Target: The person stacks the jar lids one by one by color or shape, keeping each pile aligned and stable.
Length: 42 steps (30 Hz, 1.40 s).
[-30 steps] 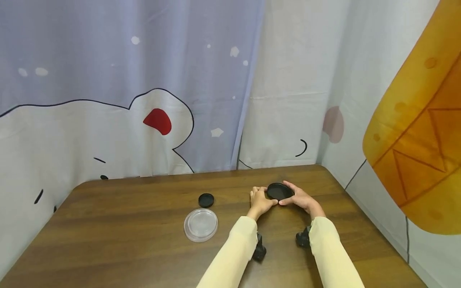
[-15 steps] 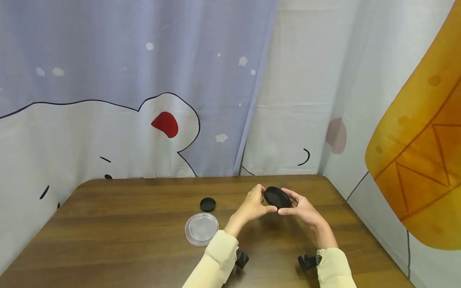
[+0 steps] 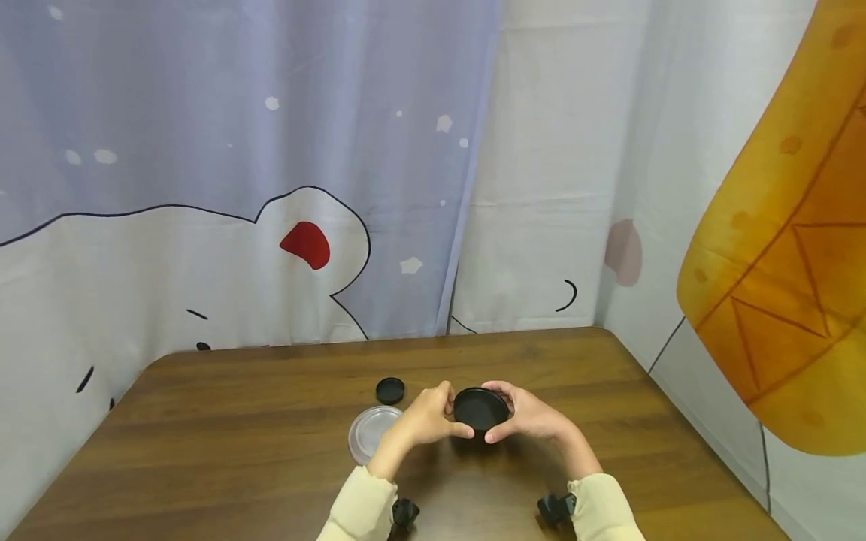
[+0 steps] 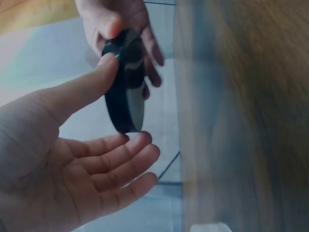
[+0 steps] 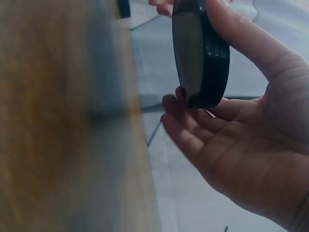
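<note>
Between my two hands a shallow round black dish (image 3: 481,409) is held up over the table, its shadow falling on the wood below. My left hand (image 3: 425,418) grips its left side, thumb (image 4: 104,70) on the near rim and fingertips at the far edge. On the opposite side my right hand (image 3: 533,415) holds it, with the thumb in front and the fingers curled behind. Both wrist views show the dish edge-on, with its smooth side wall (image 5: 216,63) and flat underside. Left of the hands, a smaller round black dish (image 3: 389,391) lies on the table.
A clear round plastic lid (image 3: 363,434) lies just in front of the small dish, partly covered by my left hand. The brown wooden table (image 3: 223,443) ends at a printed curtain (image 3: 541,188) behind and to the right. Black camera mounts (image 3: 556,509) sit on both wrists.
Both hands have lifted the larger black dish off the far right part of the table and carried it left and nearer. It tilted on the way up and is now flatter.
</note>
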Each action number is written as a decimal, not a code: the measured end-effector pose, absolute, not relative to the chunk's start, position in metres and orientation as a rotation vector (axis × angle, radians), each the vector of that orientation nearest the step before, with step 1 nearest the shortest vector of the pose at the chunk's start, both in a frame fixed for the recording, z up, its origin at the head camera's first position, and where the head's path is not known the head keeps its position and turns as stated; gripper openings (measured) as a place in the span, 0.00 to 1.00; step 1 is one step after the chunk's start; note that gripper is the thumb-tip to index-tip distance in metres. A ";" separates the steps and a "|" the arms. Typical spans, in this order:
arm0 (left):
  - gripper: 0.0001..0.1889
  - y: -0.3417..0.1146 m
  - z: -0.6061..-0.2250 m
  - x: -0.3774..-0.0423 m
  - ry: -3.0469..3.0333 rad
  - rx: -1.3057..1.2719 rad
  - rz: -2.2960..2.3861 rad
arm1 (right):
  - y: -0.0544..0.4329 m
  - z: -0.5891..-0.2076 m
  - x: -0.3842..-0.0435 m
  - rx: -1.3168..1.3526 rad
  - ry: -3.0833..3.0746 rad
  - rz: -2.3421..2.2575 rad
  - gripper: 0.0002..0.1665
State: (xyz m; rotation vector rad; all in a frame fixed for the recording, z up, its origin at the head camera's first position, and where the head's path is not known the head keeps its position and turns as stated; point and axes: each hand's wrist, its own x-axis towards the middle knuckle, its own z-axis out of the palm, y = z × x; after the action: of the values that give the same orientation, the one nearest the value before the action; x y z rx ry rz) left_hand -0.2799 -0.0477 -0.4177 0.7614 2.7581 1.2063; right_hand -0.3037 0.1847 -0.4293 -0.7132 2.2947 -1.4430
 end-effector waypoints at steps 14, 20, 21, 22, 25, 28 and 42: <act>0.27 -0.066 -0.440 -0.297 2.733 0.708 1.183 | 0.165 -0.454 -0.310 -0.644 2.294 -1.402 0.53; 0.27 -0.066 -0.447 -0.300 2.725 0.698 1.163 | 0.164 -0.458 -0.311 -0.624 2.308 -1.374 0.53; 0.27 -0.066 -0.448 -0.301 2.726 0.697 1.161 | 0.164 -0.459 -0.311 -0.624 2.314 -1.375 0.53; 0.27 -0.066 -0.448 -0.301 2.726 0.695 1.156 | 0.164 -0.459 -0.310 -0.622 2.318 -1.378 0.53; 0.27 -0.066 -0.450 -0.301 2.715 0.678 1.138 | 0.163 -0.461 -0.309 -0.623 2.338 -1.361 0.53; 0.26 -0.067 -0.451 -0.299 2.712 0.655 1.112 | 0.162 -0.463 -0.307 -0.624 2.375 -1.318 0.54; 0.23 -0.068 -0.457 -0.301 2.768 0.704 1.105 | 0.154 -0.467 -0.305 -0.609 2.548 -1.219 0.54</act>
State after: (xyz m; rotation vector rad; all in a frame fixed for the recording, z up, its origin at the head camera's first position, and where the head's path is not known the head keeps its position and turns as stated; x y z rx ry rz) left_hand -0.3007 -0.0683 -0.4573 0.7040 2.7675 1.1054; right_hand -0.3046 0.1543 -0.4671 -0.6094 2.5482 -1.2191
